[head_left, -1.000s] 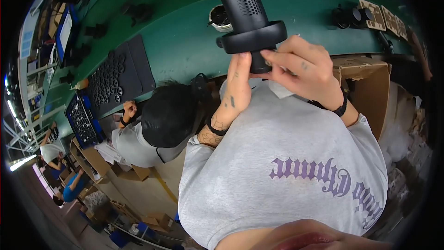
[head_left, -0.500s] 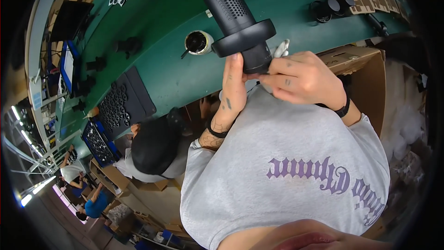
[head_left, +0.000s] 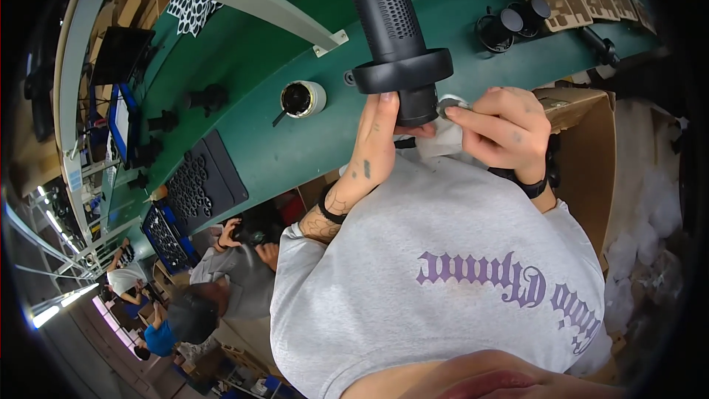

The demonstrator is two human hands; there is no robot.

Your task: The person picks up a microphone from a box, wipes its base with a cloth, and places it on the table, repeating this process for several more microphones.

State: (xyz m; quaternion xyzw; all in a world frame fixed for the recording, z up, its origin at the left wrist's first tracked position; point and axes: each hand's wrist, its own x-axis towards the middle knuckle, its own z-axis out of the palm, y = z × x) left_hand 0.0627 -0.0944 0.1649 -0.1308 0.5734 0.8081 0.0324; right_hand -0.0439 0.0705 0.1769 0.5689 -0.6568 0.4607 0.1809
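My left hand (head_left: 374,144) is closed around the narrow lower end of a black microphone-like cylinder (head_left: 385,11). It has a perforated barrel and a wide black ring (head_left: 402,70), and stands nearly upright above the table's near edge. Just right of its base, my right hand (head_left: 506,127) is closed, its thumb and fingertips pinching a small dark round piece (head_left: 448,105). That piece is apart from the base and partly covered by the fingers. Beneath it, close to my shirt, is a whitish object (head_left: 443,140) whose kind I cannot make out.
An open tin of dark stuff (head_left: 303,100) with a stick stands on the green table (head_left: 273,155). A black mat with rings (head_left: 196,185) lies left. Black cylinders (head_left: 509,22) and cardboard trays (head_left: 554,4) are at right, above an open carton (head_left: 587,170). A co-worker (head_left: 236,273) sits left.
My right hand has drawn away from the cylinder's base to the right, and a dark round piece now shows at its fingertips. The cylinder stands more upright. The co-worker has shifted.
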